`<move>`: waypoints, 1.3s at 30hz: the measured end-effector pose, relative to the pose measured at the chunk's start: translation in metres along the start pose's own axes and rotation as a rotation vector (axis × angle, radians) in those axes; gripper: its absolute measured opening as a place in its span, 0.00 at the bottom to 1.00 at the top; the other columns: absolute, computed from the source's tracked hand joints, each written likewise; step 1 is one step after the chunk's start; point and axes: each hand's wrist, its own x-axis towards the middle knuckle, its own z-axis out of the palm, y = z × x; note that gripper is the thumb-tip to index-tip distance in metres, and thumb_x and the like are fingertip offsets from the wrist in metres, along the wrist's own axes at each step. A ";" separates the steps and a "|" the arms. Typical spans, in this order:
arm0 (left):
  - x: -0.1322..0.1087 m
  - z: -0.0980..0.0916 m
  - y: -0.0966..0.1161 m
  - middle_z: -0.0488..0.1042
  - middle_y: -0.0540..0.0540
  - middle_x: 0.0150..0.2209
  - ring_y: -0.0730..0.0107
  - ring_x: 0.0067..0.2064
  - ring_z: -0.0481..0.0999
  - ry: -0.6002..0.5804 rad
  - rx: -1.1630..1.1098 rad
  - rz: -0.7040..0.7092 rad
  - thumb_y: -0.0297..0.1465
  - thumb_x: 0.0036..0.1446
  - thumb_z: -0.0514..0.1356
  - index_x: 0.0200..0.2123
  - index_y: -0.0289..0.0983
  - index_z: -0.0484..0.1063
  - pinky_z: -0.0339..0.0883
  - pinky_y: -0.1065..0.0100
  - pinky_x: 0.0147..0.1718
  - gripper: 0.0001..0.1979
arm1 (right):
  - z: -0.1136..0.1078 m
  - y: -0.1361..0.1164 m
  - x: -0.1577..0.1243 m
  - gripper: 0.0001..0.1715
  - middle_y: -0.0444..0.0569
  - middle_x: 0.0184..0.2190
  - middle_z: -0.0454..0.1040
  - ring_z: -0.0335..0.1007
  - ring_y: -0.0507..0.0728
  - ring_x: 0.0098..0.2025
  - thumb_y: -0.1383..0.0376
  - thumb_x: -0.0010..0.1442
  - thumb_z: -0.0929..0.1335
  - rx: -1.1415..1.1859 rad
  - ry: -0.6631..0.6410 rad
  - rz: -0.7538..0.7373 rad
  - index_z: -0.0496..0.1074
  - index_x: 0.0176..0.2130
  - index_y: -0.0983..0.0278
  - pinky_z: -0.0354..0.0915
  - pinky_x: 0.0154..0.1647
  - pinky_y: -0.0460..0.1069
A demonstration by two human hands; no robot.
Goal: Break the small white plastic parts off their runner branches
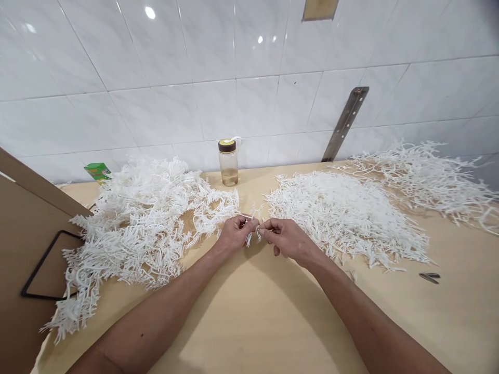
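Observation:
My left hand (236, 232) and my right hand (286, 238) meet over the middle of a light wooden table (257, 322). Both are closed in a pinch on one small white branched plastic piece (253, 228) held between them, just above the tabletop. A big heap of the same white branched pieces (144, 228) lies to the left of my hands. A flatter heap of finer white pieces (343, 213) lies to the right.
A third heap of white branches (424, 176) lies at the far right. A clear bottle with a brown lid (228, 162) stands against the tiled wall. A small dark tool (429, 277), a cardboard box (23, 249), a green packet (97, 171) and a metal bracket (345, 123) are also here.

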 end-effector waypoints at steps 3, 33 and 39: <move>0.000 0.001 -0.002 0.61 0.56 0.15 0.79 0.17 0.57 0.008 0.018 0.004 0.50 0.49 0.65 0.25 0.36 0.69 0.51 0.73 0.17 0.22 | 0.001 -0.001 0.000 0.11 0.43 0.28 0.72 0.65 0.47 0.17 0.58 0.58 0.68 -0.019 0.010 0.016 0.74 0.34 0.63 0.57 0.16 0.44; 0.001 0.000 -0.001 0.61 0.57 0.15 0.81 0.13 0.54 0.044 -0.012 -0.003 0.48 0.55 0.62 0.26 0.37 0.68 0.48 0.74 0.13 0.20 | -0.013 -0.002 0.000 0.12 0.50 0.35 0.76 0.70 0.52 0.21 0.61 0.61 0.65 -0.317 0.223 -0.050 0.73 0.43 0.63 0.65 0.25 0.49; 0.003 0.000 -0.006 0.60 0.57 0.14 0.80 0.14 0.56 0.079 0.005 0.039 0.48 0.55 0.62 0.26 0.37 0.68 0.51 0.74 0.15 0.20 | 0.011 0.002 -0.001 0.14 0.42 0.24 0.72 0.68 0.49 0.15 0.57 0.63 0.65 0.002 -0.056 0.065 0.71 0.45 0.62 0.57 0.13 0.43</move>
